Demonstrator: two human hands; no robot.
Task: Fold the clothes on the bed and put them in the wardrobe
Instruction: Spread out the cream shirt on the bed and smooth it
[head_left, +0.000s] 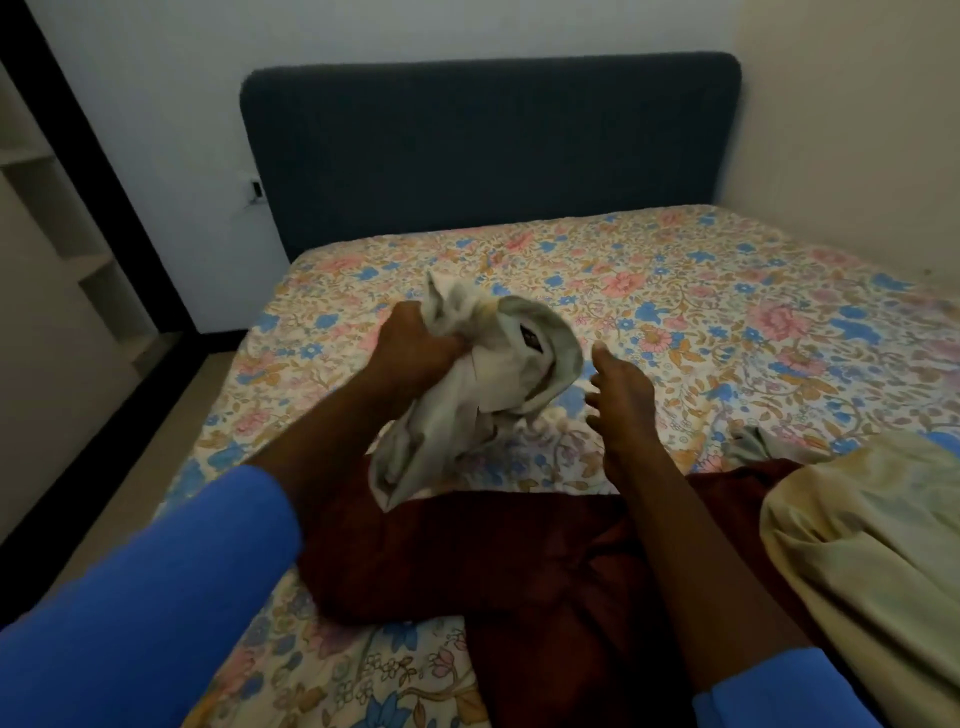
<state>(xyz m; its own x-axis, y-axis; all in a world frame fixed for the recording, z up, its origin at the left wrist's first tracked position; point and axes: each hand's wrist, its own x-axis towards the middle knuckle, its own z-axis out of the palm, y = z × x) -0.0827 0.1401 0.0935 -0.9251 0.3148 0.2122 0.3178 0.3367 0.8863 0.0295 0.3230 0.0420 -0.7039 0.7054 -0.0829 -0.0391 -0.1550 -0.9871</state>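
fingers of the left hand (410, 345) are bunched tight round a pale grey garment (501, 376), holding it crumpled just above the bed (675, 291). the right hand (618, 395) hovers just beside it, fingers spread, gripping nothing. the garment looks thin, light and floppy, so it should shake out easily; a hem edge pinched at both corners seems the best hold. a dark red cloth (519, 561) lies under the forearms, with a cream garment (872, 545) to its right.
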